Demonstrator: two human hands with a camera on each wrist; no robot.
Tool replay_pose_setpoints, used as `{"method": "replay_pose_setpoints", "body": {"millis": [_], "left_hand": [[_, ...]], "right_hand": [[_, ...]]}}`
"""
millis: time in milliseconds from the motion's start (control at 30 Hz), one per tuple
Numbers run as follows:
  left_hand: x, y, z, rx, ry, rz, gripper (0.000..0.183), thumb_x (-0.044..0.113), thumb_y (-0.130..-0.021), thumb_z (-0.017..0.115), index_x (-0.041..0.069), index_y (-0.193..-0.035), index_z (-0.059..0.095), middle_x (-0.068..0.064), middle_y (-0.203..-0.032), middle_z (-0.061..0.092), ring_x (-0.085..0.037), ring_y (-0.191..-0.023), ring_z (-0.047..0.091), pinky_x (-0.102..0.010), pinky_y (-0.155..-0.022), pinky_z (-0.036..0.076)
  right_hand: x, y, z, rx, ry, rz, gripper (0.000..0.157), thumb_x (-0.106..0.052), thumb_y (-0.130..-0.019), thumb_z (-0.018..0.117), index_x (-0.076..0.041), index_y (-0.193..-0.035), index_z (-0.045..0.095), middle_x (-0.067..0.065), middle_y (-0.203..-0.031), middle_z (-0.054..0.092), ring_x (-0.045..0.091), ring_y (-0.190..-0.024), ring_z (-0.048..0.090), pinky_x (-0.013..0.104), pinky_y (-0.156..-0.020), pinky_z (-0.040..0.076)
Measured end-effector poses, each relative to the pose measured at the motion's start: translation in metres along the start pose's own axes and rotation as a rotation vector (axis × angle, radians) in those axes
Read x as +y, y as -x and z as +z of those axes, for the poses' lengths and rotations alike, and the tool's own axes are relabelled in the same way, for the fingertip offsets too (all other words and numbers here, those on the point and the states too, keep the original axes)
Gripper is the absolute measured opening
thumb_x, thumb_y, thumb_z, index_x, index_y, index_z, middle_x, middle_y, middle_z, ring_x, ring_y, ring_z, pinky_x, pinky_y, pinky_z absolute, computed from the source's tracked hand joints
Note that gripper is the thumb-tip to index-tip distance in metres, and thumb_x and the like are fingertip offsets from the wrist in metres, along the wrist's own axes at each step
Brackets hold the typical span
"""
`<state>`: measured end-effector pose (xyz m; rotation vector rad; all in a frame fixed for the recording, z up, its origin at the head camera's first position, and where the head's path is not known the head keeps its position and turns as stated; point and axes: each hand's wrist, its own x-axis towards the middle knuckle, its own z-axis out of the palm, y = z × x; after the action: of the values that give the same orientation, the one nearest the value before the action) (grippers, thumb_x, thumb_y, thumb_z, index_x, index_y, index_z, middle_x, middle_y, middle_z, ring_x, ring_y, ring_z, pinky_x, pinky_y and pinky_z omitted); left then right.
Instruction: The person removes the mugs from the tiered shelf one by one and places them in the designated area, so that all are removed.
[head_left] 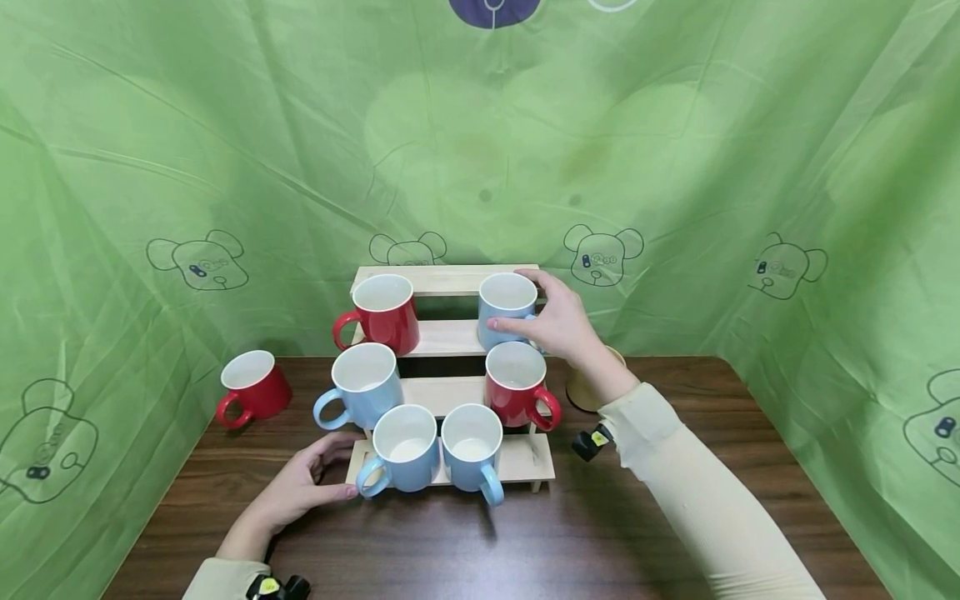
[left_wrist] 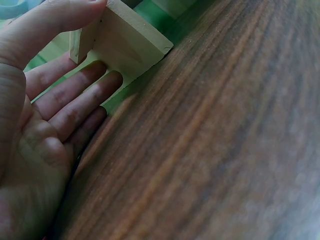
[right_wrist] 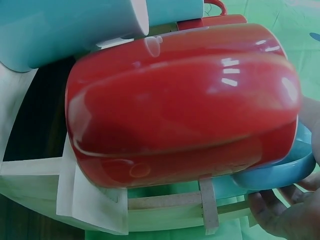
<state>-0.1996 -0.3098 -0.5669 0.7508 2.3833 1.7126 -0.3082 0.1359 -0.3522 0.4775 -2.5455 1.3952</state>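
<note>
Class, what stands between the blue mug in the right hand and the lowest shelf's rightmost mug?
In the head view, a red mug stands between the held blue mug and the lower blue mug.

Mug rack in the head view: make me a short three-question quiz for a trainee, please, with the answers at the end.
1. How many light blue mugs show in the head view?
2. True or false: the right hand is holding a red mug.
3. Where does the one mug that is off the wooden rack stand?

Key:
1. Four.
2. False; it holds a light blue mug.
3. On the table, left of the rack; it is a red mug.
</note>
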Motion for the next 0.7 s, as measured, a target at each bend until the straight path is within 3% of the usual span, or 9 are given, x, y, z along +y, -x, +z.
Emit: {"method": "replay_pose_setpoints", "body": {"millis": [700], "left_hand": [[0.0014,-0.0002,0.0007,0.002,0.032,-0.004,0.068,0.0,-0.091,0.086,0.005,-0.152,0.056,-0.018,-0.146,0.063,-0.021,-0.126,0.068,-0.024,-0.106,0.052]], "right_hand": [[-0.0028,0.0024,-0.0036,0.028,-0.047,0.058,0.084,-0.034,-0.075,0.103,-0.016,-0.149,0.065,0.006,-0.128,0.072,0.026,-0.114,0.068,0.046,-0.094,0.055]]}}
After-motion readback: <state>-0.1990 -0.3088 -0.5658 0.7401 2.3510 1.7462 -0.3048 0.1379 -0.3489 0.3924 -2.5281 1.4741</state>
